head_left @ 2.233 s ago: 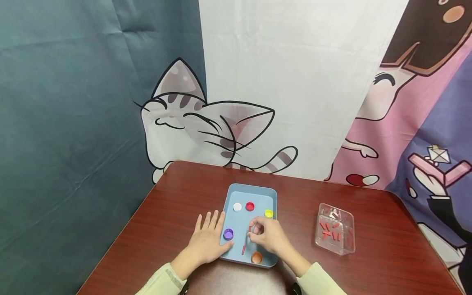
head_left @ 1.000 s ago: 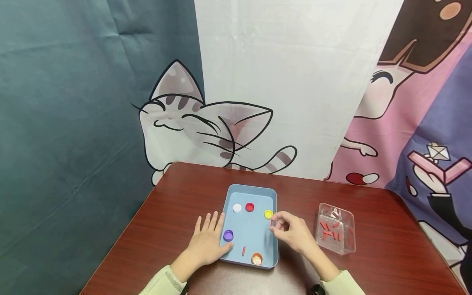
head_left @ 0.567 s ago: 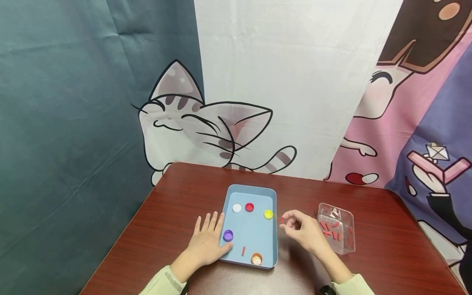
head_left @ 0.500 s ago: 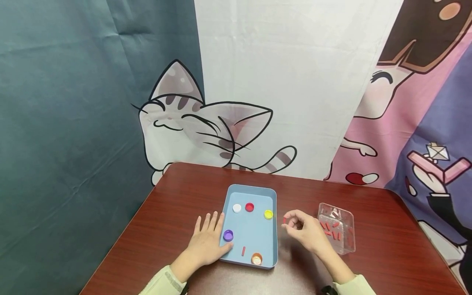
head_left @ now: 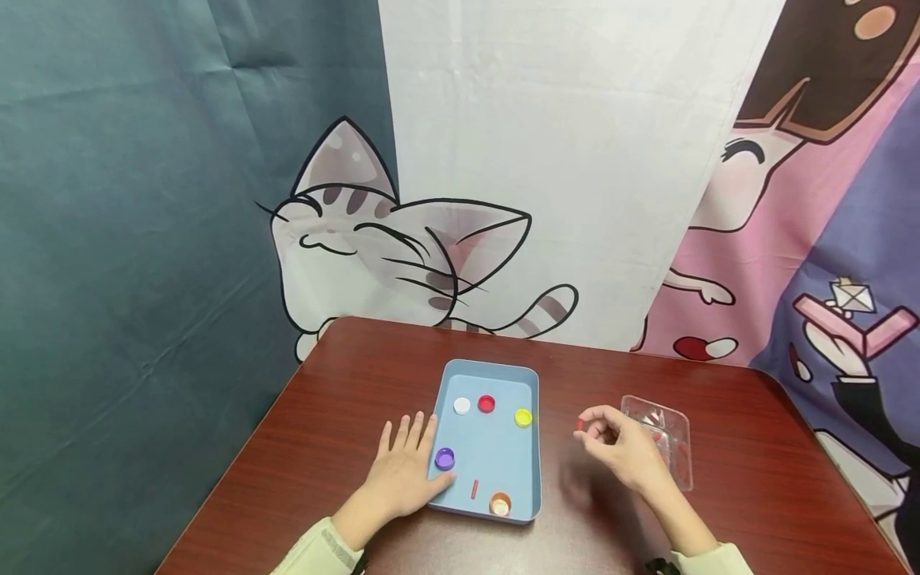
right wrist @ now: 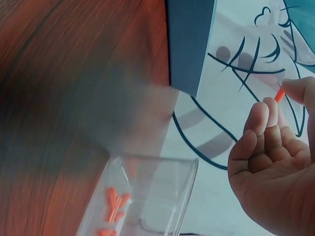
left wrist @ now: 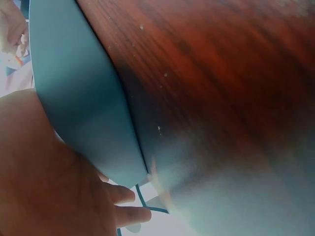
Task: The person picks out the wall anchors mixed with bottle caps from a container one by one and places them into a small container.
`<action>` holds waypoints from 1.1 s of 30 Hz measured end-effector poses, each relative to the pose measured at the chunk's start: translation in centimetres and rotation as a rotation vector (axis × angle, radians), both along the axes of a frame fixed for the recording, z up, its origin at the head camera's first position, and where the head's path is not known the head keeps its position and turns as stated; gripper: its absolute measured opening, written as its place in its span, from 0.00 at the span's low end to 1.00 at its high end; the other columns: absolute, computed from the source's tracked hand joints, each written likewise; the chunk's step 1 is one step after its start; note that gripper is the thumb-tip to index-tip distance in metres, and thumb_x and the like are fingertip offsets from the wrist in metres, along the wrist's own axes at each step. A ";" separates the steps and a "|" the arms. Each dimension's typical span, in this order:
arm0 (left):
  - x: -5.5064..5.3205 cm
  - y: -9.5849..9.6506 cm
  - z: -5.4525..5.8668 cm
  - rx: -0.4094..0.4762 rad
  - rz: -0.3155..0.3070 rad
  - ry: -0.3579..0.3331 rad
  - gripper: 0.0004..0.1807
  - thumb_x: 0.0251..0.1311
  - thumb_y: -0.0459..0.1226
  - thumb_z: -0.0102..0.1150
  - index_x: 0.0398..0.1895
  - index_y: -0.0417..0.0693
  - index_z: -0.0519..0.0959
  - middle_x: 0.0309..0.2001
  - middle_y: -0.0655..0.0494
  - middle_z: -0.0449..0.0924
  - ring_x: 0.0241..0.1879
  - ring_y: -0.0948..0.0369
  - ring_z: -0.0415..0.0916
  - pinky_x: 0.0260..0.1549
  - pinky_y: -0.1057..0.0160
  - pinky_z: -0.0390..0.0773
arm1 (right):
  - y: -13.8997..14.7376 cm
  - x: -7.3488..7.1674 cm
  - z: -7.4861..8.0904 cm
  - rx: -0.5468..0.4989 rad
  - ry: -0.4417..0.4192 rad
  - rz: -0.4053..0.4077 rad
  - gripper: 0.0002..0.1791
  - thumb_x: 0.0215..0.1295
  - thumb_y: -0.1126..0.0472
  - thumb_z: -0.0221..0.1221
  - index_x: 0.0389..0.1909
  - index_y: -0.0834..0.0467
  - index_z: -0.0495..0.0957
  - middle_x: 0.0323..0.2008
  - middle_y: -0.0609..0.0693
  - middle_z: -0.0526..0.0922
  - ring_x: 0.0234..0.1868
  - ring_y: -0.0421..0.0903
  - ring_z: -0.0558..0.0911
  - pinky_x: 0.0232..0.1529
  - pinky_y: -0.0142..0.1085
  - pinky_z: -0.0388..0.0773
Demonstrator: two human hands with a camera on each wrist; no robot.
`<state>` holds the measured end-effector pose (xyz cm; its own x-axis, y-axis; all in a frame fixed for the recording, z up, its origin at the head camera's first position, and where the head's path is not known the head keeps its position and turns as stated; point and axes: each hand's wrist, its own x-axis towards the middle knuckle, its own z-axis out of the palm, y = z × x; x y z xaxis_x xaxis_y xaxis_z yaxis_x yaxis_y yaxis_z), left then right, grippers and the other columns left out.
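My right hand pinches a small red stick between thumb and finger, over the table between the blue tray and the clear plastic box. The right wrist view shows the same red stick at the fingertips, with the other fingers curled. My left hand lies with fingers spread and straight on the tray's left rim, its thumb reaching inside. In the left wrist view the left hand rests against the tray's outer wall. Another red stick lies on the tray floor.
Round caps stand in the tray: white, red, yellow, purple and orange. The clear box holds several red sticks, partly hidden by my right hand in the head view. A printed curtain hangs behind the table.
My right hand has carried the red stick from above the tray rightward past its edge, and now overlaps the clear box. The left hand has stayed on the tray's rim.
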<state>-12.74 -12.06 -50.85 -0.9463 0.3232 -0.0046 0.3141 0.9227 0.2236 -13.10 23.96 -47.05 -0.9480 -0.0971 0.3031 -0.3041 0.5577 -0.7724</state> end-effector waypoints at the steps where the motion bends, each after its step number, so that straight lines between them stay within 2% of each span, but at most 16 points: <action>1: 0.0 0.0 0.0 0.001 0.002 -0.002 0.52 0.63 0.65 0.54 0.80 0.42 0.54 0.78 0.38 0.55 0.77 0.39 0.50 0.73 0.33 0.43 | 0.2 0.1 0.1 0.000 0.004 0.004 0.11 0.58 0.66 0.72 0.40 0.57 0.81 0.24 0.42 0.77 0.24 0.36 0.75 0.26 0.29 0.73; 6: -0.1 0.0 -0.1 -0.003 0.010 -0.003 0.52 0.63 0.66 0.54 0.80 0.42 0.54 0.78 0.38 0.55 0.77 0.39 0.50 0.73 0.33 0.43 | 1.3 0.2 0.4 0.019 0.015 0.018 0.11 0.58 0.67 0.71 0.40 0.58 0.81 0.25 0.43 0.78 0.24 0.35 0.74 0.23 0.29 0.72; 14: -0.1 0.1 -0.2 0.001 0.011 -0.002 0.52 0.63 0.66 0.53 0.80 0.42 0.54 0.78 0.38 0.55 0.77 0.39 0.49 0.73 0.33 0.43 | 3.5 0.5 0.5 0.059 0.023 0.001 0.11 0.56 0.71 0.69 0.39 0.59 0.81 0.25 0.41 0.79 0.25 0.33 0.74 0.25 0.26 0.72; 18: 0.0 0.1 -0.1 -0.001 0.011 -0.004 0.52 0.63 0.66 0.53 0.80 0.42 0.54 0.78 0.38 0.55 0.77 0.39 0.49 0.73 0.33 0.43 | 4.5 0.6 0.6 0.067 0.027 0.000 0.11 0.57 0.69 0.71 0.40 0.60 0.82 0.24 0.41 0.79 0.24 0.34 0.76 0.25 0.26 0.74; 27: 0.0 0.1 0.1 0.004 0.005 -0.004 0.52 0.63 0.65 0.54 0.80 0.41 0.55 0.78 0.38 0.55 0.77 0.39 0.50 0.73 0.33 0.43 | 6.6 0.8 0.8 0.081 -0.052 -0.031 0.11 0.60 0.64 0.71 0.41 0.58 0.82 0.24 0.42 0.79 0.22 0.35 0.76 0.22 0.30 0.73; 33: 0.0 0.0 0.1 0.005 0.005 -0.001 0.52 0.64 0.65 0.54 0.80 0.41 0.55 0.78 0.37 0.55 0.77 0.38 0.50 0.73 0.33 0.43 | 7.3 0.5 0.8 0.055 -0.117 -0.044 0.13 0.60 0.64 0.71 0.44 0.61 0.81 0.25 0.45 0.81 0.23 0.39 0.78 0.23 0.32 0.75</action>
